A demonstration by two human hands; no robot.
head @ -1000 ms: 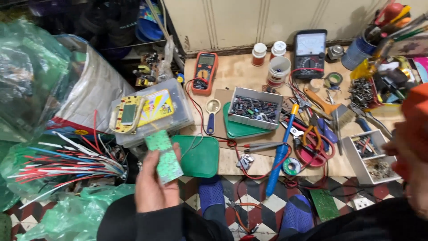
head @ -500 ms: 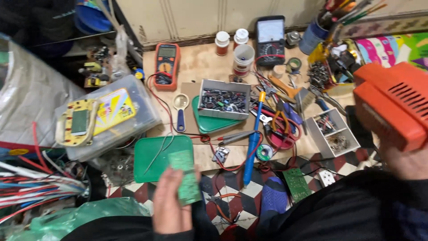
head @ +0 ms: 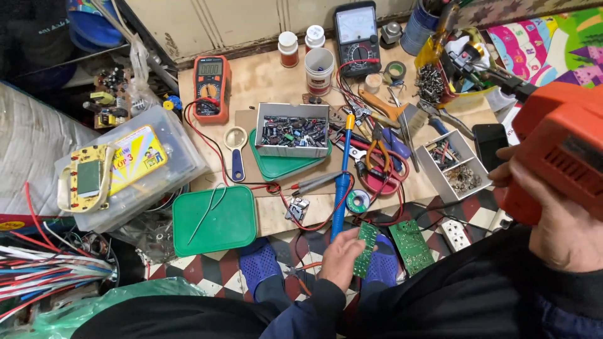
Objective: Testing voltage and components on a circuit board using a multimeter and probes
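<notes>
The left hand [head: 339, 258] is closed on a narrow green printed circuit board [head: 365, 250], fingers curled around its left edge, and holds it upright and slightly tilted above the checkered floor, just in front of the low wooden surface [head: 270, 81]. The right hand [head: 556, 220] is wrapped around the body of a bulky orange plastic power tool [head: 562, 141] at the right edge of the view, raised well clear of the surface; which kind of tool it is cannot be told.

A second, wider green circuit board [head: 411, 246] lies on the floor just right of the held one. A blue-handled soldering iron [head: 342, 182] lies on the surface directly beyond the left hand, with a small spool of solder wire [head: 358, 201] just beside it. Further back stands a grey open box of small electronic components [head: 293, 130], resting on a green plastic lid [head: 279, 166]. A second green plastic lid [head: 215, 220] lies to the left at the surface edge, with a thin white wire across it. An orange digital multimeter [head: 210, 80] sits at the rear left, a black analogue meter [head: 355, 28] at the rear centre. A blue-handled magnifying glass [head: 236, 150] lies between the multimeter and the box. A white compartment tray of small parts [head: 455, 164] sits near the right hand.
</notes>
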